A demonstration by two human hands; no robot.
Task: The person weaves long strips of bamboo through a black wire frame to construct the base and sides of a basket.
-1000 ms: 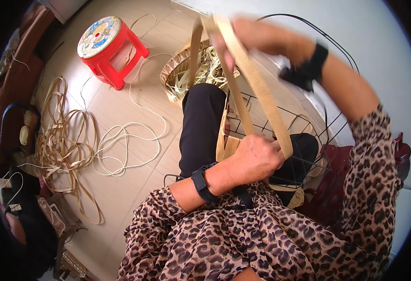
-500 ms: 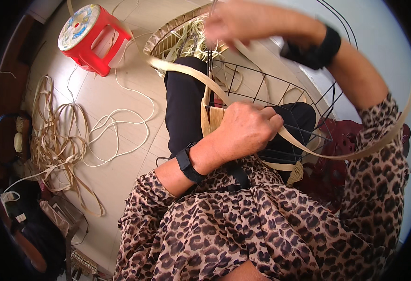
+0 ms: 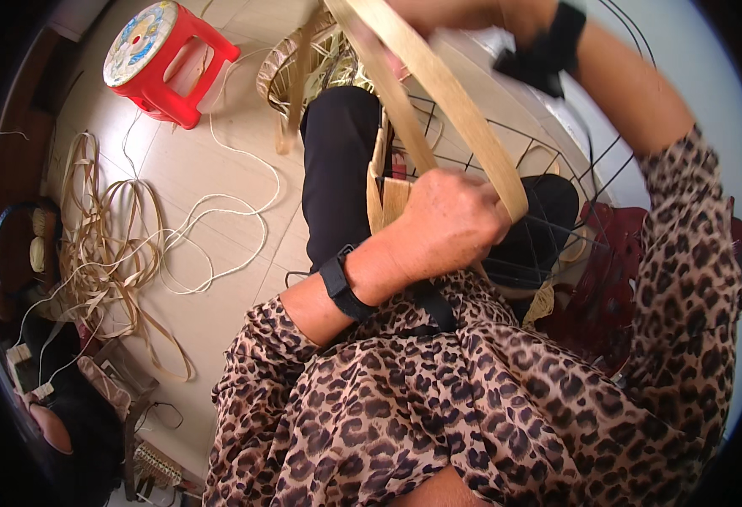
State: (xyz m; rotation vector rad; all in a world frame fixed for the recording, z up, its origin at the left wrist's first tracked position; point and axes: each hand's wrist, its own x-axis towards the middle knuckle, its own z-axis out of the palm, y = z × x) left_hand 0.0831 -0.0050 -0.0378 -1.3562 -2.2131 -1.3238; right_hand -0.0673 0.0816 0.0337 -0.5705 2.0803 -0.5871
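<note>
My left hand [image 3: 457, 218] is closed at the edge of a black wire frame [image 3: 493, 139] resting over my lap. A flat tan strip [image 3: 460, 101] rises from beside its fingers in a tall loop toward the upper edge. Part of the frame next to that hand is wrapped with tan strips [image 3: 395, 198]. My right hand [image 3: 439, 12] is raised at the upper edge, blurred and partly behind the strip; its fingers cannot be made out. Another length of strip [image 3: 302, 76] hangs down left of it, blurred.
A red plastic stool [image 3: 172, 72] with a patterned top stands on the tiled floor at upper left. Tangled tan strips [image 3: 105, 245] and white cord [image 3: 253, 232] lie below it. A round basket [image 3: 282, 72] holding strands sits beyond my knee [image 3: 337, 152].
My right hand has moved up toward the upper edge. The tan strip, earlier trailing out to the right and left, now stands up in a loop. My left hand stays nearly in place.
</note>
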